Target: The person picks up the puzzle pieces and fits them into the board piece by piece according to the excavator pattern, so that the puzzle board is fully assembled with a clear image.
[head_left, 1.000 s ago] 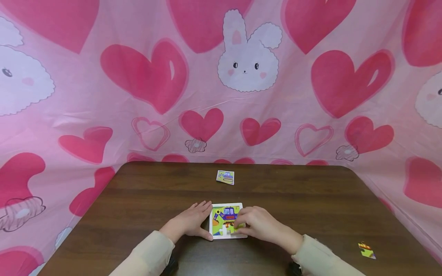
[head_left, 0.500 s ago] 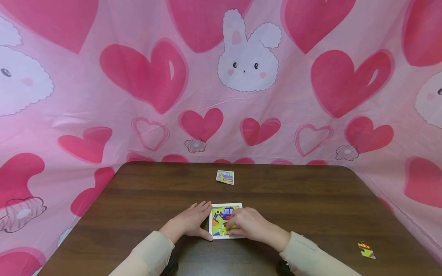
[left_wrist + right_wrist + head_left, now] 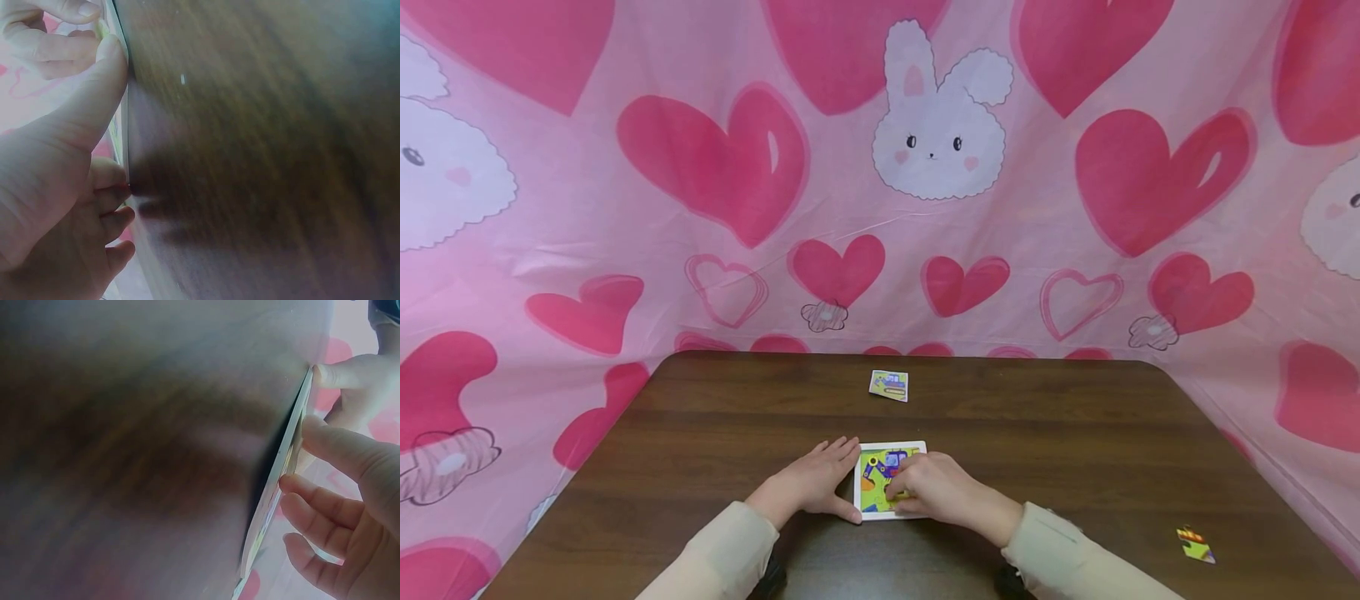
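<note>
A white-framed jigsaw puzzle [image 3: 868, 500] with an excavator picture lies flat on the table's near middle. My left hand [image 3: 822, 479] rests beside it, fingers extended, index fingertip at the upper left corner and thumb at the lower left corner. Over the right half of the frame is my right hand [image 3: 951, 492], thumb and curled index finger pinching a puzzle piece [image 3: 297, 453] at the lower middle of the picture. That piece is mostly hidden by the fingers. In the left wrist view the left thumb [image 3: 103, 84] touches the frame's edge, close to the right hand's fingertips.
A loose puzzle piece [image 3: 1195, 544], yellow-green and red, lies on the brown table [image 3: 1075, 450] at the right. Toward the far edge sits a small card [image 3: 889, 385] with an excavator picture. A pink curtain [image 3: 842, 200] with hearts and rabbits hangs behind.
My right hand has moved left across the puzzle with the puzzle piece, covering the white gap at the lower middle, then barely shifted. The left hand has stayed put.
</note>
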{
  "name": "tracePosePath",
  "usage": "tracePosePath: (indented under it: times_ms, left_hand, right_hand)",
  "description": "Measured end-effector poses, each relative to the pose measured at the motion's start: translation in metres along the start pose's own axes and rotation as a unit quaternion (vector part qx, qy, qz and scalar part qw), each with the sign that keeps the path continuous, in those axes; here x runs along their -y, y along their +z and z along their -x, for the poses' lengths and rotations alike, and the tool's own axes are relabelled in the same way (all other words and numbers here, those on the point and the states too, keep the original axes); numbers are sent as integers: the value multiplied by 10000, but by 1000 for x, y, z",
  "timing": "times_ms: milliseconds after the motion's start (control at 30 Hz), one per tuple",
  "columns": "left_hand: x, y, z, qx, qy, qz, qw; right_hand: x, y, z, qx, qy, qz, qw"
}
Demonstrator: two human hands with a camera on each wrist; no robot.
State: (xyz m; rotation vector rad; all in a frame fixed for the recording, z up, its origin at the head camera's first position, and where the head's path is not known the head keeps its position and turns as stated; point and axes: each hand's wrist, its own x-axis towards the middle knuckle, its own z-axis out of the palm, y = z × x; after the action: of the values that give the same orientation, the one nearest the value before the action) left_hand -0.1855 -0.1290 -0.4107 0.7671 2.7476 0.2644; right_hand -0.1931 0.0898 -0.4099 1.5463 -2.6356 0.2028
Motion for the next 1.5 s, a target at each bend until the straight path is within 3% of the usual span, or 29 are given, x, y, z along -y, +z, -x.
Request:
tracePosePath:
  times_ms: [1500]
  left_hand:
    - [0,0,-1,91,-67,8,9999]
  right_hand:
    - [0,-2,6,291,257,-369,9986]
